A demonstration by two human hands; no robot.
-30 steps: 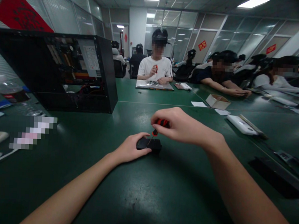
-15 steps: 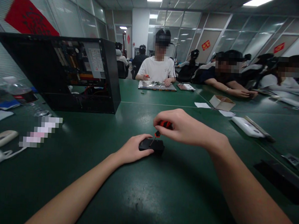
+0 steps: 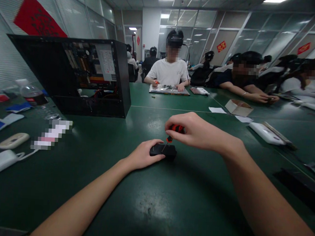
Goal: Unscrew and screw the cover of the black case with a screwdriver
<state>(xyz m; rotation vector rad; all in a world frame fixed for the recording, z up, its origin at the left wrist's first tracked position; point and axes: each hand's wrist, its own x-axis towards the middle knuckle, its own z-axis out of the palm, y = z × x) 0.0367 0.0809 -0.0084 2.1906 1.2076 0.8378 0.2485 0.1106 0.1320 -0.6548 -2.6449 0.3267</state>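
A small black box-shaped part rests on the green table. My left hand grips it from the left, thumb on the near side and fingers on the far side. In my right hand is a screwdriver with a red and black handle, held tilted with my fingers wrapped round the grip. Its thin shaft slants down to the left, and the tip meets the top of the black part. Whether a screw sits under the tip is too small to tell.
An opened black computer case stands at the back left. Left of me lie a bottle, a beige mouse-shaped object and a white device. To the right are a small box and a white object. A co-worker sits opposite.
The whole view has shifted slightly, so things appear a little further right. Both hands keep their holds, with the screwdriver tip still on the black part.
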